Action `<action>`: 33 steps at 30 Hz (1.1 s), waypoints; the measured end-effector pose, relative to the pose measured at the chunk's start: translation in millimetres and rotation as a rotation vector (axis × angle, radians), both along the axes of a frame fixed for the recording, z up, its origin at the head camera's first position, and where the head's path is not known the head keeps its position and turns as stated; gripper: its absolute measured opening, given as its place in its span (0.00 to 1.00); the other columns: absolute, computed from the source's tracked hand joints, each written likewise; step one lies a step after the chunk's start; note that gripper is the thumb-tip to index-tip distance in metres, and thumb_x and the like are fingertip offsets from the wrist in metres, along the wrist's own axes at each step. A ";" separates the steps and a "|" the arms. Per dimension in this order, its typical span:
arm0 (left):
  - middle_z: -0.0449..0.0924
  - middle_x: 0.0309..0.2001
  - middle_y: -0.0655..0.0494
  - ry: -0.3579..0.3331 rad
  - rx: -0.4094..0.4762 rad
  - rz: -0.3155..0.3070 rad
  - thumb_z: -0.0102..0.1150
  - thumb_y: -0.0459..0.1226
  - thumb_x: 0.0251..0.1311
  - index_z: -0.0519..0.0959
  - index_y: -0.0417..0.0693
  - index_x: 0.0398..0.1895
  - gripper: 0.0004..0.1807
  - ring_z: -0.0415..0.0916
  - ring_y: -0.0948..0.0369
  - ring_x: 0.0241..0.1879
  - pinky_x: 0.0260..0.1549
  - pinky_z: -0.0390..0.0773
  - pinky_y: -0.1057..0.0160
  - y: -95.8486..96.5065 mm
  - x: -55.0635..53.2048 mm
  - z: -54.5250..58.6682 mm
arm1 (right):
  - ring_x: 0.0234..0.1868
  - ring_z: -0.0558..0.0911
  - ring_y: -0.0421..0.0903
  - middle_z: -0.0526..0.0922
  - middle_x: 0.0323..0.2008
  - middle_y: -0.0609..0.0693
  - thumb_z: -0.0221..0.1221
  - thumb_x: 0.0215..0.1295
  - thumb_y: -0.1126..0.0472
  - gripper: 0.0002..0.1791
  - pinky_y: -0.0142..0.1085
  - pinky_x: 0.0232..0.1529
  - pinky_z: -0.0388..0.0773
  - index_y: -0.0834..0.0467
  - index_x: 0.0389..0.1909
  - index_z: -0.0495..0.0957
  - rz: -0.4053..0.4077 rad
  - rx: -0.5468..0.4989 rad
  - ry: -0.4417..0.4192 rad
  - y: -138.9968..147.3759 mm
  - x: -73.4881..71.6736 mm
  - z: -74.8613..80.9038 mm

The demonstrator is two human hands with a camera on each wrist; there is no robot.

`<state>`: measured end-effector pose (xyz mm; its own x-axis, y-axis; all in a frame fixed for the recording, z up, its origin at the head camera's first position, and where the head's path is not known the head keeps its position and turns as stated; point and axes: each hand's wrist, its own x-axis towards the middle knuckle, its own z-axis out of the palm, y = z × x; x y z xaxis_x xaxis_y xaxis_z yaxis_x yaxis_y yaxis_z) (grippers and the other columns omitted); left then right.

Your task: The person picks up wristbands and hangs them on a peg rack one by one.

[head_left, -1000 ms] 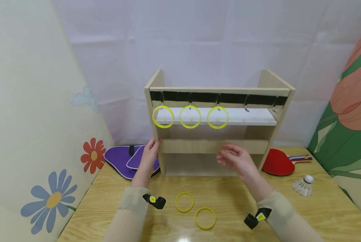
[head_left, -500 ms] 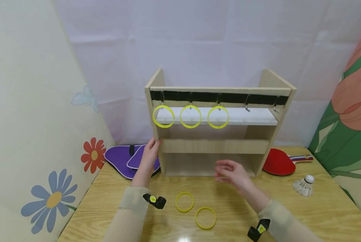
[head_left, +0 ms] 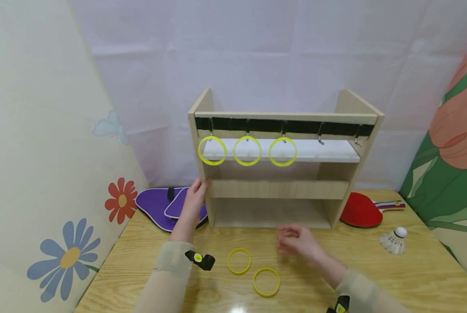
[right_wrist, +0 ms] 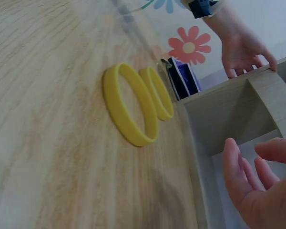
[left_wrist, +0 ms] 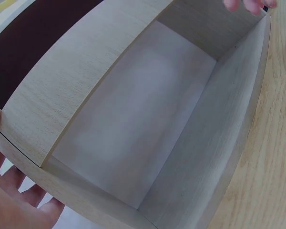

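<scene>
My left hand [head_left: 194, 202] grips the left side panel of a small wooden shelf [head_left: 278, 189]; in the left wrist view its thumb lies at the front board and its fingers wrap the outer side. Low over the table before the shelf, my right hand [head_left: 297, 243] holds nothing, its fingers loosely bent and thumb apart in the right wrist view. Two yellow wristbands lie flat on the wood: a farther wristband [head_left: 238, 274] and a nearer wristband [head_left: 266, 296], both left of the right hand. Three more wristbands hang from hooks along the shelf's black strip [head_left: 264, 125].
Two bare hooks, one [head_left: 320, 139] beside the other [head_left: 357, 140], are at the strip's right. A purple paddle case [head_left: 153, 206] lies left of the shelf. To the right lie a red table tennis paddle [head_left: 360, 211] and a shuttlecock [head_left: 393, 241].
My right hand has come down and toward me, from the shelf's middle board to low over the table. The left hand keeps its grip; the wristbands stay put.
</scene>
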<state>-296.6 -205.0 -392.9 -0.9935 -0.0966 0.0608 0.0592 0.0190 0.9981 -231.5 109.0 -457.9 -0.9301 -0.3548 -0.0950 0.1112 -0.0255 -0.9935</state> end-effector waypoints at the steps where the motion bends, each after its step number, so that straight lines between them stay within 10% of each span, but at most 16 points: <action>1: 0.68 0.68 0.45 -0.001 0.000 0.001 0.46 0.45 0.73 0.61 0.58 0.76 0.29 0.65 0.50 0.65 0.67 0.61 0.47 0.2 0.0 0.1 | 0.35 0.83 0.41 0.82 0.36 0.49 0.56 0.67 0.72 0.27 0.38 0.40 0.85 0.81 0.62 0.61 0.004 0.007 0.001 0.0 0.9 -1.9; 33: 0.68 0.67 0.43 -0.001 -0.006 0.009 0.46 0.45 0.73 0.61 0.57 0.76 0.29 0.66 0.50 0.64 0.66 0.62 0.48 1.2 -0.8 0.1 | 0.27 0.82 0.43 0.79 0.33 0.54 0.56 0.62 0.75 0.20 0.39 0.30 0.84 0.77 0.54 0.69 0.142 0.154 -0.012 -3.9 25.5 -35.3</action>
<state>-297.5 -203.8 -392.8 -0.9926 -0.1050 0.0609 0.0585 0.0256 0.9980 -206.0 105.1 -493.2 -0.8703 -0.4626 -0.1688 0.1143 0.1436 -0.9830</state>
